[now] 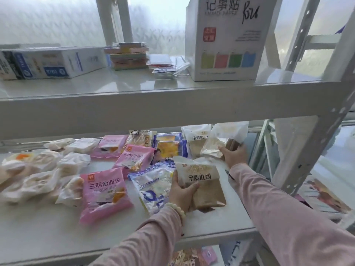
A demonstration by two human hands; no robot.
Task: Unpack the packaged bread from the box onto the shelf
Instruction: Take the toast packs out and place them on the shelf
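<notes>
I record the left hand (182,191) curled round the left edge of a brown-and-white toast pack (203,186) at the front right of the middle shelf (48,233); I cannot tell whether the pack touches the board. The right hand (235,155) grips a second toast pack (219,144), tilted, at the rear right. A blue pack (153,186) and pink sandwich packs (104,194) lie to the left.
</notes>
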